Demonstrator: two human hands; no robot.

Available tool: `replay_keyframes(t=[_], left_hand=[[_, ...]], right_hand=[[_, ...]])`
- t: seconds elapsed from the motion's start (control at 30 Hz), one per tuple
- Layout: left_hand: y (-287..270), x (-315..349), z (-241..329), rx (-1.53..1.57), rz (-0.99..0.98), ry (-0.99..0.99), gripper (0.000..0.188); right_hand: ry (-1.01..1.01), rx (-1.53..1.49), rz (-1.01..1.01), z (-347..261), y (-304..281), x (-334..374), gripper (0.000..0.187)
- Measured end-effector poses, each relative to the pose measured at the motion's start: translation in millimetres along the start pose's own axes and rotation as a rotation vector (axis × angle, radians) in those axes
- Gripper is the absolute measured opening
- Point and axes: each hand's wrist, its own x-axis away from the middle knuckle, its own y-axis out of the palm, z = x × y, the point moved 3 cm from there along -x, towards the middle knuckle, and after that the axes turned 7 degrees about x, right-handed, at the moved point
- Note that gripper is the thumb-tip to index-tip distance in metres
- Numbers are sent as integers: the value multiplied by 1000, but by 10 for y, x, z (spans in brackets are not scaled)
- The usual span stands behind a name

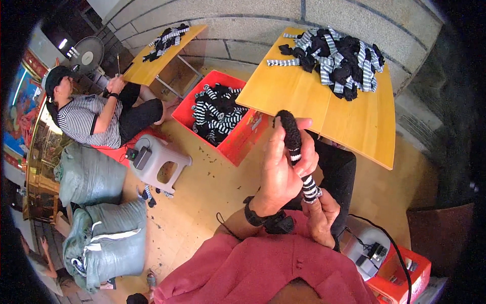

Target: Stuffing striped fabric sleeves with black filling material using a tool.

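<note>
In front of my chest is a narrow knitted tube [309,187], black at its upper end and black-and-white striped below, like a small sock or glove part. My left hand [281,175], with a black band at the wrist, is closed around its upper half, the fingers curled along the black end. Lower down, my right hand [322,215] pinches the striped end between thumb and fingers. The tube stands tilted, its black tip up and to the left. Whether anything stiff is inside it is hidden.
A yellow table [304,96] ahead bears a pile of striped knitted pieces [341,58]. Left of it, a red crate [238,147] holds more. A person [93,114] sits at another table [147,66]. Grey stool [162,164], green sacks [111,238] stand left; a red box [417,268] is lower right.
</note>
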Motion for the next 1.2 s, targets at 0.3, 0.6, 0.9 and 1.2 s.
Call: replay_keyframes(t=[0.3,0.6,0.9,1.2], left_hand=[[-107,41,-60,-73,101,-11,40],[33,-69,107,-312,-54,175,29],[42,-9,115,-240,-113,-45,29],[69,70,90,-25,48,-59,46]], right_hand=[[354,-504,-258,-18,63,-26,22],[377,-414,-333,4,-15,-32,20],[-185,252,-80,-51,-77,-20,12],[-15,-69,-74,99,18,47,22]])
